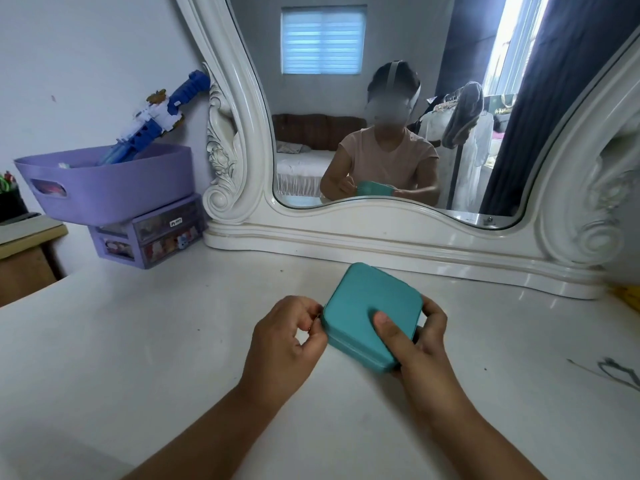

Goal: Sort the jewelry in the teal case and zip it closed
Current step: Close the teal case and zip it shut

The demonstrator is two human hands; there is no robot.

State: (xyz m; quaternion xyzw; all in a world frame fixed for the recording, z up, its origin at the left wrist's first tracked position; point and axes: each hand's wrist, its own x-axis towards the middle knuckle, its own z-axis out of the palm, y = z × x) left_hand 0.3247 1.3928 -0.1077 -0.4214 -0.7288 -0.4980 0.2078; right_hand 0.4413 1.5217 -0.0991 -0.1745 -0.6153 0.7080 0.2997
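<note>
The teal case lies with its lid down on the white dresser top, turned corner-on toward me. My right hand grips its right side, thumb flat on the lid and fingers wrapped round the far edge. My left hand is at the case's left corner, thumb and fingertips pinching a small thing at the seam, apparently the zipper pull. No jewelry shows; the inside of the case is hidden.
A large white-framed mirror stands right behind the case. At the back left a purple basket with a blue toy sits on a small purple drawer unit. A dark thin object lies at the right edge.
</note>
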